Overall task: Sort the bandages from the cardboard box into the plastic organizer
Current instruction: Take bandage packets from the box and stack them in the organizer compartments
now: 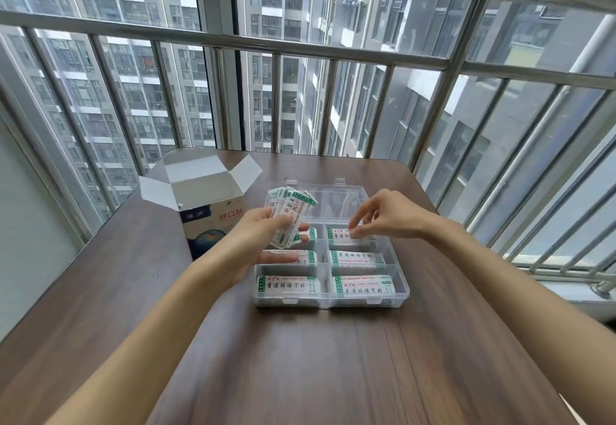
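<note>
White-green bandages (289, 211) fan above the clear organizer (401, 286), beside the open cardboard box (213, 221).

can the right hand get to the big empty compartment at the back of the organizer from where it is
Probably yes: the right hand hovers just in front of that back compartment, the organizer has no lid over it, and the left hand's bandages overhang only its left end.

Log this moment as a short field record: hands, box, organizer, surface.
left hand: grips a fanned bunch of white-and-green bandage strips
right hand: fingertips pinch a bandage in the right-column compartment
open white-and-blue cardboard box: upright, flaps open, left of organizer
clear plastic organizer: lid open, near compartments hold bandage stacks
brown wooden table: carries both
</note>
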The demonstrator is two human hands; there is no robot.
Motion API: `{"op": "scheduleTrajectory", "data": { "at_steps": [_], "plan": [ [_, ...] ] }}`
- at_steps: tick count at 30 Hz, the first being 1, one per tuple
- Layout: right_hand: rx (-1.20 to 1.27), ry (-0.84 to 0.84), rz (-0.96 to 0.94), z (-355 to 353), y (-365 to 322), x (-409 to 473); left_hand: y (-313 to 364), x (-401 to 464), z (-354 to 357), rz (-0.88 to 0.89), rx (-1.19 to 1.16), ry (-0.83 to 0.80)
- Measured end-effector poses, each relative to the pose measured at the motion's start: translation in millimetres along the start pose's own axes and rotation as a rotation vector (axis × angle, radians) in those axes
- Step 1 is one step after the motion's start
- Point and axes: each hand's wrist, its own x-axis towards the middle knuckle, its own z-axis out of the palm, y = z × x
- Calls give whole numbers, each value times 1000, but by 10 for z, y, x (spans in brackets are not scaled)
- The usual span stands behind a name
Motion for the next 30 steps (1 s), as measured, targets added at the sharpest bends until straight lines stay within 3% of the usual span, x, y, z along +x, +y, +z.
{"op": "scheduleTrajectory", "data": {
  "at_steps": [4,8,12,15,17,23,30],
  "plan": [
    [-167,78,-35,15,-58,-1,21,4,42,-81,-67,2],
    [-155,160,-46,13,-97,-53,39,-28,79,-142,-238,-11],
    [315,384,30,47,-345,-193,-16,-23,155,-65,-241,-36],
    [677,196,195,181,-567,-336,-95,-24,306,95,-86,16],
    [835,201,221,279,-618,-370,-125,-34,414,177,-46,55],
    [1129,434,302,425,-630,-389,-106,-23,503,158,-99,54],
    [1397,344,315,409,-662,-442,-161,-14,502,268,-145,138]
  ]
}}
